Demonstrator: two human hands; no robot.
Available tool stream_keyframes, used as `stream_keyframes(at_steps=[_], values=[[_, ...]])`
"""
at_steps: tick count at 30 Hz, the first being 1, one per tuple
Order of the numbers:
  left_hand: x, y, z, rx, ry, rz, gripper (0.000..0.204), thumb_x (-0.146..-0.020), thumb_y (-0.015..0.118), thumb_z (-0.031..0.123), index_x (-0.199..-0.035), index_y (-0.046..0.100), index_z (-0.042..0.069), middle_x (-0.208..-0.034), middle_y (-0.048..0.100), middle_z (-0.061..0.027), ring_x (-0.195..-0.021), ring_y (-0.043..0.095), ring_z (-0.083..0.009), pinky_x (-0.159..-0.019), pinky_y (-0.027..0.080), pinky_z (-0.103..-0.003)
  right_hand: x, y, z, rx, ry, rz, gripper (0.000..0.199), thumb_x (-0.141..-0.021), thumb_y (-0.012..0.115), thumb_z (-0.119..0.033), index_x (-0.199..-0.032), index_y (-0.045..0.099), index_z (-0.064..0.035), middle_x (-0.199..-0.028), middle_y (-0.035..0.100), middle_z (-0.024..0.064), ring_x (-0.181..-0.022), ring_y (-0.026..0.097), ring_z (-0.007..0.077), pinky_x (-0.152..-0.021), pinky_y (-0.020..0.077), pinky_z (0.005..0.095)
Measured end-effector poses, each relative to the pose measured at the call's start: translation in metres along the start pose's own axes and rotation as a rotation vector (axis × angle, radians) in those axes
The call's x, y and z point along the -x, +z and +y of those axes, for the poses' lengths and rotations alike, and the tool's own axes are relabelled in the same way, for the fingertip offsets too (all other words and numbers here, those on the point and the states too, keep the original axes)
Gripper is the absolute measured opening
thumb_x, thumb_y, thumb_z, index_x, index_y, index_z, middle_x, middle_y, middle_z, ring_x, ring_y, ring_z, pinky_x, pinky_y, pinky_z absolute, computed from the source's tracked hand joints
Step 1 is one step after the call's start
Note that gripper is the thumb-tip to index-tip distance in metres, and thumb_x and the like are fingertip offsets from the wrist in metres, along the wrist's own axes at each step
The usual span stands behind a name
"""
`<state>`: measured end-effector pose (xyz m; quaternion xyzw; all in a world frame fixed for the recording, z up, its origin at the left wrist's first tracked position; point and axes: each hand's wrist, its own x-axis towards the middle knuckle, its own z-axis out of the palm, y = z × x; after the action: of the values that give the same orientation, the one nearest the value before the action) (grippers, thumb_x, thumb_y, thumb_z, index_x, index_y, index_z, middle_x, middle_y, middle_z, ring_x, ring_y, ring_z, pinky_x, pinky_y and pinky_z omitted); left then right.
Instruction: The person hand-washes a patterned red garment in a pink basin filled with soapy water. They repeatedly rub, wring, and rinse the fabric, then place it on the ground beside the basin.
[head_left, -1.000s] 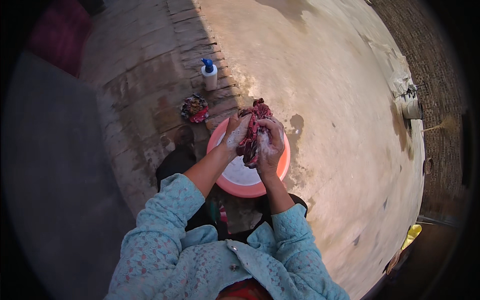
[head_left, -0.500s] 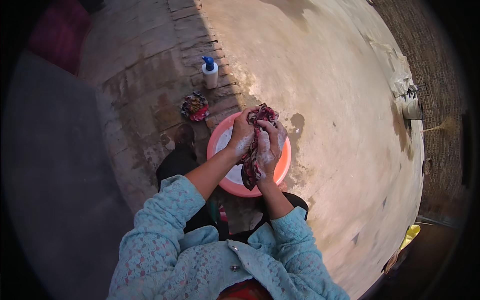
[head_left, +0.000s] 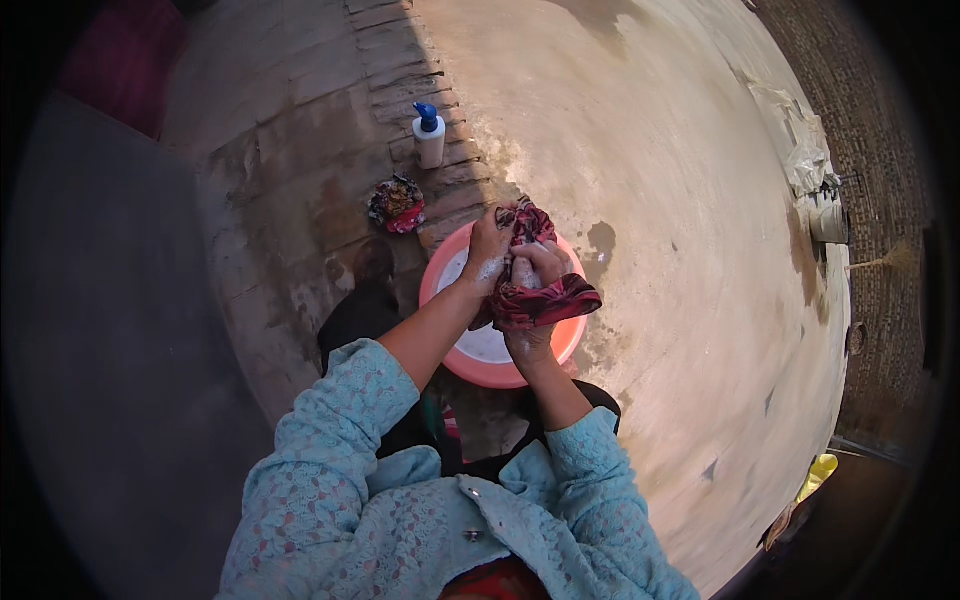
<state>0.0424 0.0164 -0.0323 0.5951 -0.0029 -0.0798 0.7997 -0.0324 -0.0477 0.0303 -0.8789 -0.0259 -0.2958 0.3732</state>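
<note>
Cloth (head_left: 535,295) over basin (head_left: 460,360); bottle (head_left: 430,135) behind it, bundle (head_left: 397,203) left.

The person wears a light blue lacy top with long sleeves pushed up near the elbows, small buttons down the front at six o'clock, dark clothes below, and soapy foam on the left hand (head_left: 490,250) and right hand (head_left: 538,268).
</note>
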Motion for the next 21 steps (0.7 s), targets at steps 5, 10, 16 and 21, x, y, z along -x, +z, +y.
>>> stream_keyframes(at_steps=[5, 10, 16, 21], values=[[0.025, 0.004, -0.008, 0.149, -0.205, -0.142, 0.017, -0.082, 0.057, 0.007, -0.096, 0.057, -0.003, -0.082, 0.061, -0.0041, -0.073, 0.057, -0.0109, -0.064, 0.048, -0.029, -0.005, -0.002, 0.027, -0.124, 0.478, 0.013, 0.029, -0.076, 0.063, -0.001, -0.102, 0.052, -0.0070, -0.092, 0.056, 0.0021, -0.082, 0.054, 0.0115, -0.072, 0.0444, 0.0238], [0.026, 0.024, 0.047, 0.501, -0.442, -0.286, 0.020, -0.086, 0.060, 0.016, -0.098, 0.059, 0.000, -0.084, 0.064, -0.0049, -0.072, 0.061, -0.0107, -0.064, 0.051, -0.026, -0.010, -0.025, 0.103, -1.230, 1.008, 0.085, 0.024, -0.092, 0.052, -0.019, -0.111, 0.049, -0.0055, -0.096, 0.057, 0.0075, -0.088, 0.058, 0.0189, -0.075, 0.0498, 0.0330], [0.008, 0.012, 0.072, 0.620, -0.430, -0.104, 0.023, -0.086, 0.062, 0.022, -0.099, 0.061, 0.003, -0.090, 0.066, -0.0066, -0.079, 0.065, -0.0155, -0.074, 0.055, -0.029, -0.035, -0.045, 0.056, -1.653, 1.072, 0.031, 0.068, -0.092, 0.034, -0.057, -0.133, 0.033, -0.0023, -0.131, 0.042, 0.0184, -0.118, 0.046, 0.0304, -0.099, 0.0400, 0.0441], [0.002, -0.003, 0.054, 0.677, -0.443, -0.131, 0.023, -0.087, 0.061, 0.021, -0.101, 0.059, 0.003, -0.090, 0.065, -0.0071, -0.078, 0.065, -0.0158, -0.073, 0.055, -0.030, -0.031, -0.038, 0.012, -1.238, 0.611, -0.318, 0.091, -0.073, 0.068, -0.051, -0.139, 0.026, -0.0052, -0.136, 0.036, 0.0154, -0.124, 0.039, 0.0290, -0.104, 0.0321, 0.0405]])
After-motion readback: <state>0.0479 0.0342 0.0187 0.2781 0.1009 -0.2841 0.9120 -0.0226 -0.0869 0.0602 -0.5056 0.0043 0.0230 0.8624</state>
